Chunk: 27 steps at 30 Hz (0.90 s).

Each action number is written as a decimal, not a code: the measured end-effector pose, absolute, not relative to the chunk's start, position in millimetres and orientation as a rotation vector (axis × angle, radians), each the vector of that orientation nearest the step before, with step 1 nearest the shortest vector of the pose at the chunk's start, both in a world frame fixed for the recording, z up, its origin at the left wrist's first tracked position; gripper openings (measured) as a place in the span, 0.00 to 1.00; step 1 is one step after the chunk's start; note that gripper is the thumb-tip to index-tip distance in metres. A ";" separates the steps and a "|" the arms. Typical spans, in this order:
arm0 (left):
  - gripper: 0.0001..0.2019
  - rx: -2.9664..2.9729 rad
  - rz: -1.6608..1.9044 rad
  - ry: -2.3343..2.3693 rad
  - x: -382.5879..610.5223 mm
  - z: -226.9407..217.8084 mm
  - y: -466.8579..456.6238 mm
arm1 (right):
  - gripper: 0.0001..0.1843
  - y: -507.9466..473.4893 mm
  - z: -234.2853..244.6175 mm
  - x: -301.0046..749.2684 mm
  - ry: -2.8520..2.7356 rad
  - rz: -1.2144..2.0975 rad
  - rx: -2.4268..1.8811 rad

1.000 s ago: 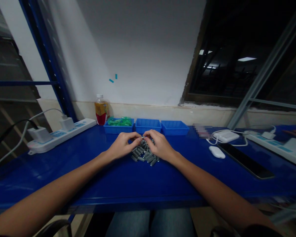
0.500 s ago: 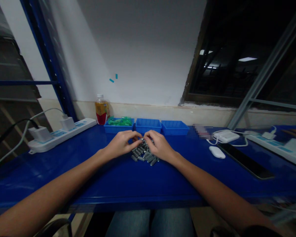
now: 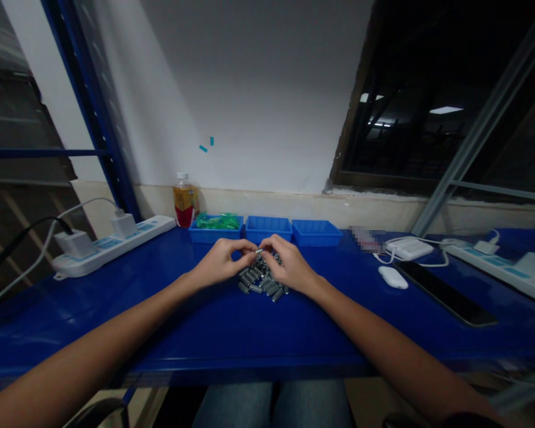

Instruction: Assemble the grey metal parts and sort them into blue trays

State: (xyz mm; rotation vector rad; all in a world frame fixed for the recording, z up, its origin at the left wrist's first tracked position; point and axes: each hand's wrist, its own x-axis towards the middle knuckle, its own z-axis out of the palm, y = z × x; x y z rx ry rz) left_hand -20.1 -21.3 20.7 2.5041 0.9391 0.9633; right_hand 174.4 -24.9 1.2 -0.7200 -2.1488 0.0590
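Observation:
A heap of several small grey metal cylinders (image 3: pixel 259 282) lies on the blue table (image 3: pixel 232 333) in front of me. My left hand (image 3: pixel 220 263) and my right hand (image 3: pixel 286 265) meet just above the heap's far side. Both hands have their fingers curled, and their fingertips pinch one small metal piece (image 3: pixel 259 251) between them. My forearms rest low over the table's front edge.
Three blue trays stand in a row behind the heap: the left tray (image 3: pixel 214 229) holds green parts, the middle tray (image 3: pixel 268 227) and right tray (image 3: pixel 316 231) look empty. A drink bottle (image 3: pixel 184 206), power strips (image 3: pixel 111 244) (image 3: pixel 503 267), a white charger (image 3: pixel 409 247), a mouse-like white object (image 3: pixel 392 276) and a phone (image 3: pixel 446 292) lie around.
The hands stay together over the heap; their fingertips have shifted slightly around the small piece. The view has tilted a little.

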 end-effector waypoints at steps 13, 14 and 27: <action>0.13 2.499 0.877 0.883 -21.8 19.4 -18.8 | 0.07 -25.3 2.4 174.1 -2.175 0.048 -0.768; 0.13 2.506 0.879 0.879 -21.6 18.9 -18.5 | 0.07 -24.9 1.9 173.9 -2.176 0.048 -0.774; 0.11 2.611 1.034 0.969 -16.4 11.8 -21.1 | 0.10 -22.6 -3.6 171.0 -2.152 0.017 -0.830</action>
